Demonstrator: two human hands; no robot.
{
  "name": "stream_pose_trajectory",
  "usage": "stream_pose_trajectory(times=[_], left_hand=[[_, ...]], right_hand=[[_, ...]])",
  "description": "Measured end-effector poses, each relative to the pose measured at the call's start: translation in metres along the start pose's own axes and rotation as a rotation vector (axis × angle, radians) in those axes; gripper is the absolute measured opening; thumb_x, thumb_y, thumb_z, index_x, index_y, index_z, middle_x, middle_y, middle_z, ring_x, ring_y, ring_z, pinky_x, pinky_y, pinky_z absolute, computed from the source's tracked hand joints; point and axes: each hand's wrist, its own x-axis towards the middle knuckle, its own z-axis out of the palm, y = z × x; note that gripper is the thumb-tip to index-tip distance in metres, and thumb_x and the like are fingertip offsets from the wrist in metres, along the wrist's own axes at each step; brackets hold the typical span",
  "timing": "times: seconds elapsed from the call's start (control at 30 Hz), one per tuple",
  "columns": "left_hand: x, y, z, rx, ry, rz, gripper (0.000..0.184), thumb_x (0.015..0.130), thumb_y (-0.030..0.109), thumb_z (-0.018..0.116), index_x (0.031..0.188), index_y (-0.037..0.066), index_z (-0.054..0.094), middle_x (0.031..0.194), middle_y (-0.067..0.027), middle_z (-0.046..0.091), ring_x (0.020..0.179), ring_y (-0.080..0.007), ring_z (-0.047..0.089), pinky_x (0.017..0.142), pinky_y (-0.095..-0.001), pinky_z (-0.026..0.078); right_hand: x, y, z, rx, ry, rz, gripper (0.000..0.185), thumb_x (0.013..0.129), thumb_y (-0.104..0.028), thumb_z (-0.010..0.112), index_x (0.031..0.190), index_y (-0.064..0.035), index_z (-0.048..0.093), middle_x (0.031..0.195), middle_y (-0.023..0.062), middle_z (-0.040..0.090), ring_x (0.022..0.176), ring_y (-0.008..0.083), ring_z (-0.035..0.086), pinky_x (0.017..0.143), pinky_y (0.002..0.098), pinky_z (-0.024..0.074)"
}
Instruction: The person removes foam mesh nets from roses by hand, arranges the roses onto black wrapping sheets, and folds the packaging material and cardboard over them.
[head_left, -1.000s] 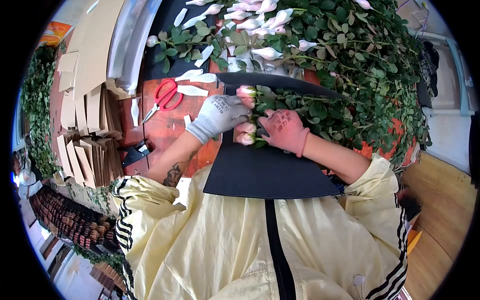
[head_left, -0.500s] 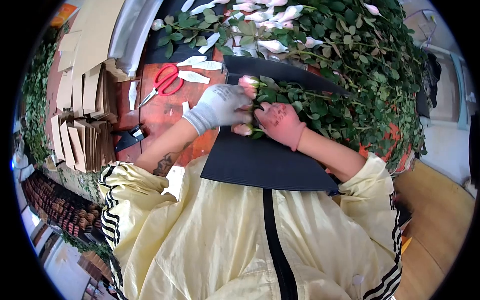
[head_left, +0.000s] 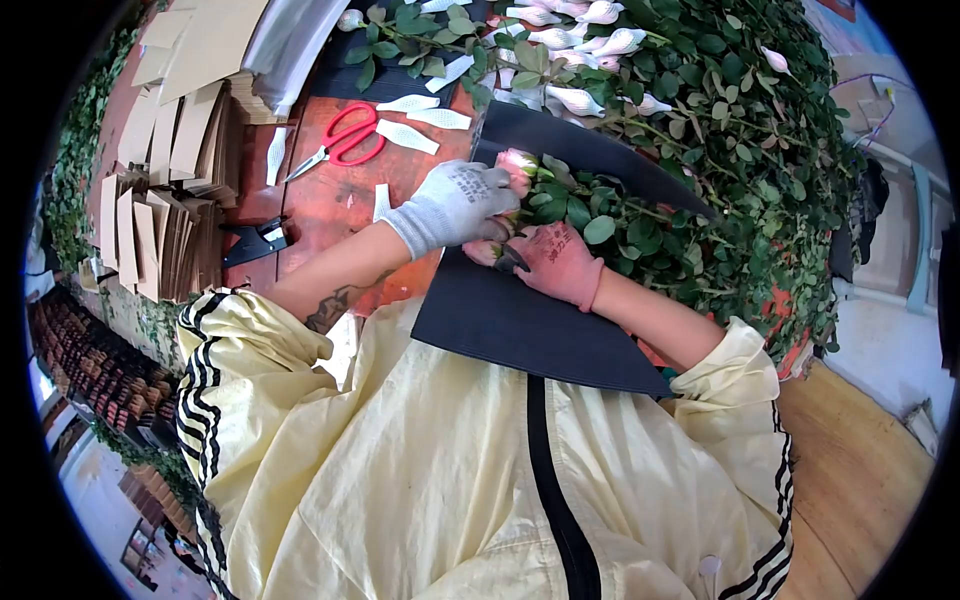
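Several pink roses (head_left: 517, 170) with green leaves lie on a black corrugated sheet (head_left: 540, 320), whose far part stands folded up behind them. My left hand (head_left: 460, 207), in a grey-white glove, lies over the rose heads with its fingers bent round them. My right hand (head_left: 556, 262), in a pink glove with dark fingertips, is closed at the stems and leaves just right of the lower rose head (head_left: 483, 251). The glove and leaves hide what its fingertips hold.
Red-handled scissors (head_left: 350, 135) and white mesh sleeves (head_left: 408, 137) lie left of the sheet. Cardboard pieces (head_left: 160, 240) stand at the far left, near a black tool (head_left: 257, 241). Sleeved roses (head_left: 575, 100) and a leafy pile (head_left: 740, 170) lie behind and right.
The view has shifted and tilted. My left hand stays over the rose heads with its fingers more bent, and my right hand has moved lower beside the lower rose.
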Motion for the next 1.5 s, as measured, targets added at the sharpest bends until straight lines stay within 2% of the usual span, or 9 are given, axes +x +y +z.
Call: stream_pose_trajectory(times=[0.23,0.37,0.6,0.63,0.7,0.77,0.97,1.2,1.5], left_hand=[[0.000,0.008,0.007,-0.005,0.069,0.039,0.025,0.071,0.031,0.064,0.090,0.015,0.063,0.088,-0.0059,0.060,0.084,-0.0240,0.061,0.071,-0.0382,0.049],[-0.008,0.006,-0.007,0.254,0.190,0.101,0.022,0.067,0.027,0.064,0.085,0.014,0.064,0.080,-0.0067,0.063,0.074,-0.0229,0.063,0.061,-0.0363,0.051],[-0.074,-0.019,-0.097,-0.939,-0.181,0.031,0.022,0.086,0.022,0.062,0.095,0.002,0.065,0.088,-0.0116,0.065,0.083,-0.0216,0.062,0.076,-0.0320,0.048],[-0.085,-0.027,-0.135,-1.010,0.043,-0.033,0.020,0.080,0.018,0.065,0.092,0.002,0.066,0.086,-0.0113,0.065,0.083,-0.0215,0.063,0.075,-0.0319,0.048],[-0.105,-0.062,-0.181,-0.112,0.618,-0.211,0.037,0.068,0.015,0.065,0.105,0.008,0.063,0.095,-0.0128,0.064,0.089,-0.0275,0.063,0.075,-0.0322,0.049],[-0.131,-0.123,-0.198,0.718,0.460,-0.690,0.065,0.068,0.024,0.066,0.128,0.013,0.048,0.132,-0.0164,0.047,0.124,-0.0355,0.041,0.103,-0.0452,0.032],[-0.177,-0.201,-0.198,0.314,0.417,-0.795,0.048,0.079,0.005,0.051,0.126,0.018,0.054,0.131,-0.0084,0.051,0.121,-0.0261,0.047,0.103,-0.0344,0.036],[-0.168,-0.137,-0.217,0.164,0.928,-0.739,0.023,0.086,0.022,0.055,0.106,0.014,0.064,0.094,-0.0133,0.066,0.086,-0.0324,0.063,0.076,-0.0405,0.050],[-0.165,-0.165,-0.228,0.506,0.927,-0.829,0.026,0.082,0.014,0.053,0.105,0.014,0.066,0.104,-0.0091,0.064,0.094,-0.0279,0.061,0.081,-0.0369,0.049]], right_hand=[[0.001,-0.002,-0.008,-0.036,-0.130,0.050,0.029,0.077,-0.035,0.060,0.093,-0.0106,0.057,0.089,0.0084,0.060,0.090,0.0257,0.059,0.076,0.0393,0.0451],[-0.011,0.007,0.015,-0.217,0.279,-0.132,0.025,0.075,-0.029,0.055,0.094,-0.0133,0.060,0.089,0.0065,0.060,0.088,0.0232,0.058,0.075,0.0398,0.0430],[-0.020,0.011,-0.018,0.217,0.008,-0.086,0.036,0.076,-0.032,0.062,0.104,-0.0104,0.060,0.100,0.0119,0.062,0.092,0.0286,0.061,0.082,0.0387,0.0473],[-0.021,0.012,-0.031,0.358,-0.031,-0.084,0.033,0.077,-0.029,0.061,0.104,-0.0105,0.061,0.101,0.0123,0.062,0.093,0.0296,0.060,0.083,0.0390,0.0468],[-0.022,0.014,-0.045,0.493,-0.066,-0.069,0.030,0.078,-0.026,0.060,0.104,-0.0106,0.061,0.102,0.0127,0.062,0.093,0.0307,0.060,0.084,0.0392,0.0463],[-0.028,0.018,-0.055,0.657,-0.006,-0.019,0.029,0.078,-0.021,0.058,0.105,-0.0113,0.061,0.101,0.0132,0.062,0.094,0.0317,0.059,0.085,0.0389,0.0455],[-0.034,0.027,-0.035,0.535,0.119,-0.011,0.030,0.077,-0.019,0.058,0.106,-0.0129,0.062,0.102,0.0135,0.061,0.097,0.0313,0.057,0.087,0.0373,0.0446],[-0.046,0.021,-0.067,0.771,-0.025,0.014,0.039,0.075,-0.018,0.061,0.113,-0.0095,0.059,0.109,0.0147,0.059,0.102,0.0307,0.056,0.090,0.0374,0.0432],[-0.069,0.027,-0.114,0.842,0.151,0.047,0.052,0.074,-0.019,0.066,0.122,-0.0039,0.052,0.113,0.0150,0.059,0.107,0.0303,0.056,0.095,0.0356,0.0413]])
